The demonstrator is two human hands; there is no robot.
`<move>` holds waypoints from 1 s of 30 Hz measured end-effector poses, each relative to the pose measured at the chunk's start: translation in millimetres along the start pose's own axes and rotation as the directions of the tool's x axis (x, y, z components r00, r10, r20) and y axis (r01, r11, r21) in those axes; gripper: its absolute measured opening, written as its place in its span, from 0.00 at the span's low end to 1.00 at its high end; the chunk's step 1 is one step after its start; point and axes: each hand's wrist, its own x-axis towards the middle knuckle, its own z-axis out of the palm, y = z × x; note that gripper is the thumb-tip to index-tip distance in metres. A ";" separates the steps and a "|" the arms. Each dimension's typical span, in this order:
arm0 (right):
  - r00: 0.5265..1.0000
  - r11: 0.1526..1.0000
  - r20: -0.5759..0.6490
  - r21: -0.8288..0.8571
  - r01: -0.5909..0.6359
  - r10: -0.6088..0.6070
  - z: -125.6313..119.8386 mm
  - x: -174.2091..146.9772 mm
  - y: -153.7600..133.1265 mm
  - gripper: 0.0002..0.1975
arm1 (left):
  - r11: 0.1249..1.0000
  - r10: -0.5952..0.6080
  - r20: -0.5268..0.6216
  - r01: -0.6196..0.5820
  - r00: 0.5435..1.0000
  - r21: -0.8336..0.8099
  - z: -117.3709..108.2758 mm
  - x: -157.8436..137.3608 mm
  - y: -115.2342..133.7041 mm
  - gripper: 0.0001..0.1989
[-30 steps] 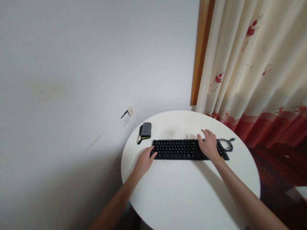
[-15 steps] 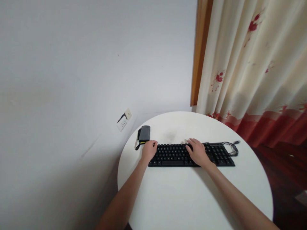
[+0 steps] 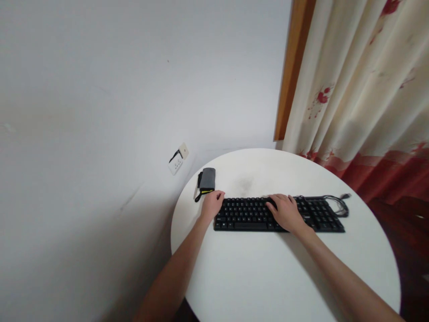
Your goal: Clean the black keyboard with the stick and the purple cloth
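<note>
A black keyboard [image 3: 246,213] lies on the white round table [image 3: 254,273]. My left hand [image 3: 212,204] is at its left end, with fingers curled round the upper left corner. My right hand [image 3: 285,211] rests across the keys right of the middle. Its fingers reach the back edge and the thumb is held apart; the fingertips are partly hidden. The keyboard's black cable [image 3: 341,208] is bundled at the back right corner. Just beyond my left hand sits a small grey pouch [image 3: 208,178] with a black strap and a yellow edge.
A pale wall [image 3: 100,134] runs close along the table's left and far side, with a power socket [image 3: 176,164] low on it. Cream and red curtains [image 3: 355,112] hang at the right, beside a wooden frame [image 3: 293,76].
The view has shifted, so table and keyboard appear slightly further right. The fingers of my right hand look less spread. My left hand stays at the keyboard's left end.
</note>
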 end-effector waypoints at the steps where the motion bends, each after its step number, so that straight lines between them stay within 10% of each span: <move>1: 1.000 1.000 0.001 0.001 0.001 -0.001 0.0 0.1 0.5 0.18 | 1.000 -0.004 -0.019 0.003 1.000 -0.021 -2.0 1.7 -2.7 0.15; 9: 1.000 1.000 0.016 0.021 0.004 -0.004 1.9 0.3 4.6 0.19 | 0.959 -0.267 -0.350 0.284 0.898 -0.002 -47.1 16.8 -57.3 0.15; 30: 0.999 0.999 0.046 0.047 0.006 -0.008 0.6 0.7 6.9 0.19 | 0.850 -0.469 -0.274 0.513 0.840 0.117 -54.8 16.8 -95.6 0.14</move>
